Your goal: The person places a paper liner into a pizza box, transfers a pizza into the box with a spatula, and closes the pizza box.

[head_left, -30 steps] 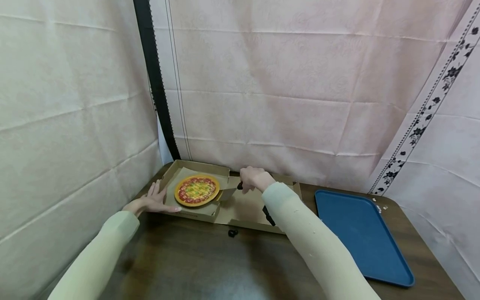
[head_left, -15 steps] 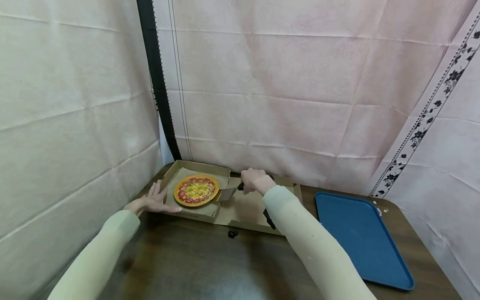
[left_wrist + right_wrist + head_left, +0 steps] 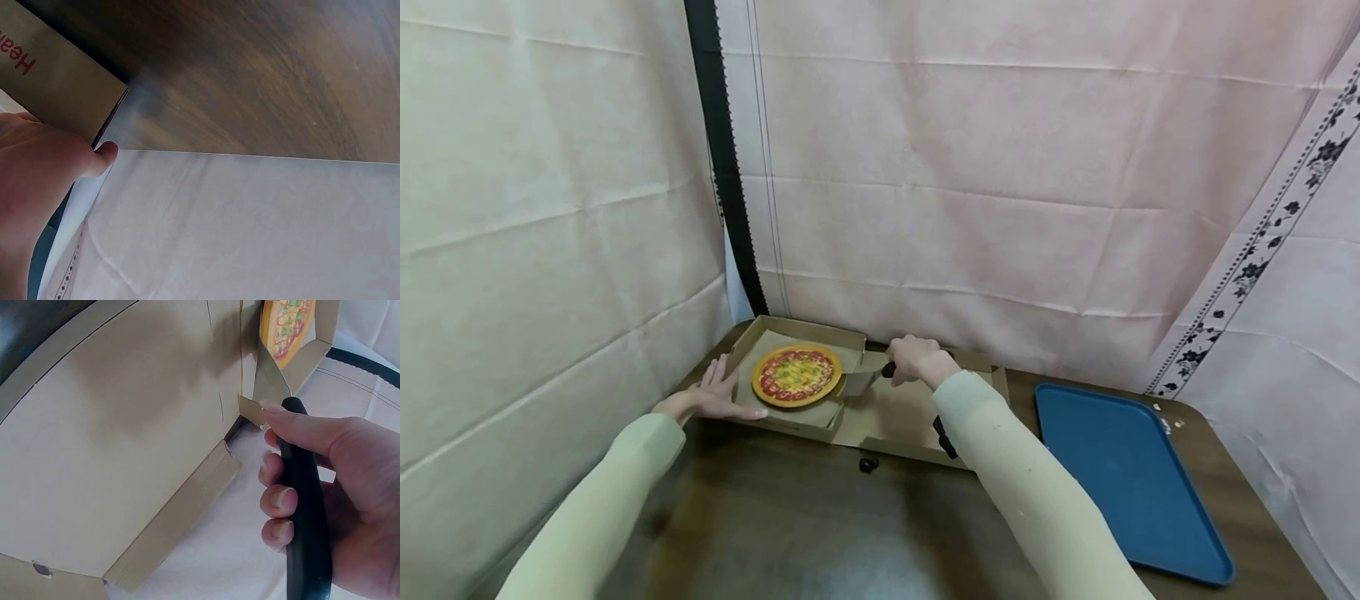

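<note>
"What's the pizza (image 3: 797, 375) like?"

"Round and flat, with a yellow edge and red, yellow and green on top. It lies in the left part of the brown box (image 3: 797, 427)."

"Is the box open?"

"Yes, its lid is spread out to the right."

"And the server (image 3: 305, 506)?"

"Black handle, flat grey blade, pointing at the pizza's right side. I can't tell if it's under."

A blue rectangular tray (image 3: 1142, 467) lies on the right side of the dark wood-grain surface (image 3: 805, 521), with small pale scraps (image 3: 1166, 426) just beside its far right corner. A small black object (image 3: 868, 465) sits nearer the middle. Creased pale cloth (image 3: 1000, 150) hangs behind, bearing a black band (image 3: 722, 142) and a dark floral border (image 3: 1252, 271).
</note>
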`<state>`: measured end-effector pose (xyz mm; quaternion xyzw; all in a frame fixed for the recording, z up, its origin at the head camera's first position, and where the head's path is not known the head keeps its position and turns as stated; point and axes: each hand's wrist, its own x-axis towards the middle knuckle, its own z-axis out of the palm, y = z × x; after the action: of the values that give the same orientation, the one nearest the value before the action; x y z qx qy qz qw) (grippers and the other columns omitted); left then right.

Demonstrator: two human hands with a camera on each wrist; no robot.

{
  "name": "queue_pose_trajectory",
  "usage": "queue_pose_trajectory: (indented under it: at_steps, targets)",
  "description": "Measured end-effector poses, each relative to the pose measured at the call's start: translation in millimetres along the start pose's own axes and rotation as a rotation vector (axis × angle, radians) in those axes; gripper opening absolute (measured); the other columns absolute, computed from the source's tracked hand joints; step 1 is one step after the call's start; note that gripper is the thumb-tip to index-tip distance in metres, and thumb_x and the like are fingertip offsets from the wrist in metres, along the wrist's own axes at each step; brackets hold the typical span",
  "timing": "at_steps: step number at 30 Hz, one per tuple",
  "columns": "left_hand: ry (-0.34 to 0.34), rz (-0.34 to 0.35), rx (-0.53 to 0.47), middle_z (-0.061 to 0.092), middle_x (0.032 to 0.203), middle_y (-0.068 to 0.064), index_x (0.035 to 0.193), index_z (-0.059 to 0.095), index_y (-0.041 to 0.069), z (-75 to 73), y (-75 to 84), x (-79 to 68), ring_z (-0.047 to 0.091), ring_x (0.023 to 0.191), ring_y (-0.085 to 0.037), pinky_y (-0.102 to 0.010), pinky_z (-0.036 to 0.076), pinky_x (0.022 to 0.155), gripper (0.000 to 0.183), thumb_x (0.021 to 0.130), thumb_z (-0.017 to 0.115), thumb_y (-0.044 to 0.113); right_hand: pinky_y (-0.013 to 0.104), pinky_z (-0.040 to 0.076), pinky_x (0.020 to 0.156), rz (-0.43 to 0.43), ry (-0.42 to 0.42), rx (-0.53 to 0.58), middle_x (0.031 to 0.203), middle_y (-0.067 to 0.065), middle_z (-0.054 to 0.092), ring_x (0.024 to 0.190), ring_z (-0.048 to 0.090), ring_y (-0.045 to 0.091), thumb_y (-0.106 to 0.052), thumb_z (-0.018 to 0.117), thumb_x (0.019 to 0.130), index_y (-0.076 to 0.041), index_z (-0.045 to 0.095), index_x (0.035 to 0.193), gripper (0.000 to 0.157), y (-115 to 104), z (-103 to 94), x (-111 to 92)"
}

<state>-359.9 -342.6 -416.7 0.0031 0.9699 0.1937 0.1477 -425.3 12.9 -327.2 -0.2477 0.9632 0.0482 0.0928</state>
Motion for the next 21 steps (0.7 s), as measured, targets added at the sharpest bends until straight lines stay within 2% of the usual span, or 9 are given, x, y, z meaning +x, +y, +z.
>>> queue_pose_trajectory:
  at_steps: [6,13,15,18,21]
  targets:
    - [0.005,-0.028,0.003,-0.025,0.154,-0.031,0.152,0.004,-0.007,-0.8,4.2,-1.0,-0.020,0.143,-0.049,-0.070,0.000,0.112,0.134,0.069,0.061,0.081,0.043,0.052,0.091,-0.010,0.012,-0.005,0.131,0.004,0.061,0.117,0.060,0.024,-0.030,0.070,0.088,-0.021,0.062,0.129,0.043,2.3,-1.6,-1.6]
    - [0.004,-0.019,0.026,-0.027,0.154,-0.030,0.151,0.001,-0.008,2.7,-1.8,3.1,-0.023,0.143,-0.048,-0.071,-0.001,0.112,0.135,0.069,0.059,0.082,0.040,0.051,0.080,-0.013,0.030,-0.015,0.112,0.005,0.066,0.095,0.061,0.021,-0.028,0.071,0.087,-0.019,0.068,0.114,0.029,0.2,-3.8,-2.6]
    - [0.003,-0.026,0.045,-0.028,0.154,-0.028,0.152,-0.001,-0.006,3.3,-2.8,2.9,-0.023,0.144,-0.046,-0.069,0.000,0.113,0.137,0.068,0.056,0.085,0.040,0.051,0.081,-0.016,0.037,-0.012,0.115,0.004,0.066,0.097,0.061,0.020,-0.028,0.071,0.087,-0.020,0.068,0.118,0.032,0.2,-3.6,-2.2]
    - [0.009,-0.018,0.016,-0.027,0.154,-0.030,0.151,-0.001,-0.008,2.4,-1.8,0.8,-0.023,0.143,-0.047,-0.070,-0.002,0.112,0.137,0.068,0.058,0.083,0.042,0.052,0.084,-0.017,0.049,-0.016,0.117,0.005,0.066,0.102,0.063,0.023,-0.029,0.072,0.087,-0.019,0.067,0.119,0.034,0.2,-3.3,-3.3]
    - [0.004,-0.014,-0.013,-0.027,0.154,-0.030,0.151,0.000,-0.008,0.4,-0.1,-2.0,-0.024,0.143,-0.048,-0.071,-0.002,0.111,0.136,0.069,0.062,0.080,0.042,0.053,0.081,-0.019,0.074,-0.037,0.113,0.005,0.067,0.097,0.063,0.022,-0.027,0.073,0.086,-0.019,0.069,0.113,0.028,-0.3,-3.9,-5.5]
